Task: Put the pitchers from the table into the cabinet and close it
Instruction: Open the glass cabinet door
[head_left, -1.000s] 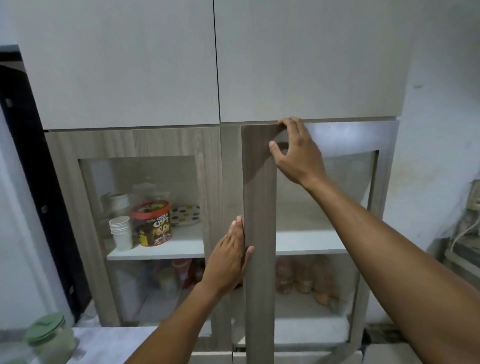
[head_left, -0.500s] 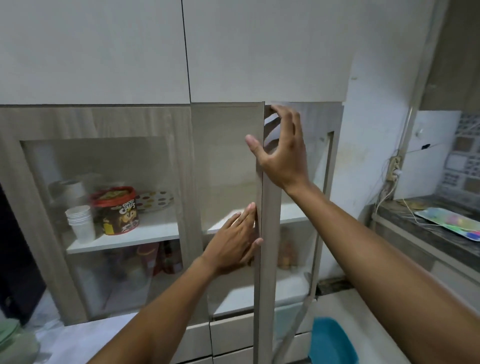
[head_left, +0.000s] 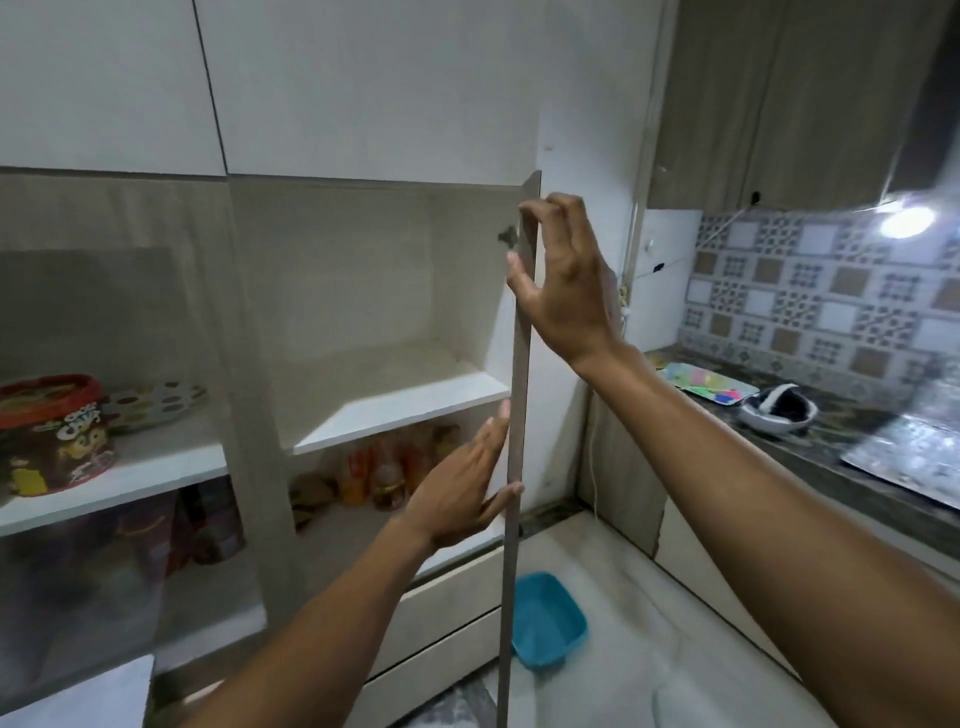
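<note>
Two hands work the door (head_left: 519, 364): right hand (head_left: 563, 280) pinches its edge at 12 o'clock, left hand (head_left: 460, 491) flat-fingered at 6; swing fully wide.

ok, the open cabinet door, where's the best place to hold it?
Take the cabinet door by its free vertical edge, from the front. It stands edge-on and shows no handle, so pinching the thin edge works, as the right hand does high up while the left hand steadies lower.
</note>
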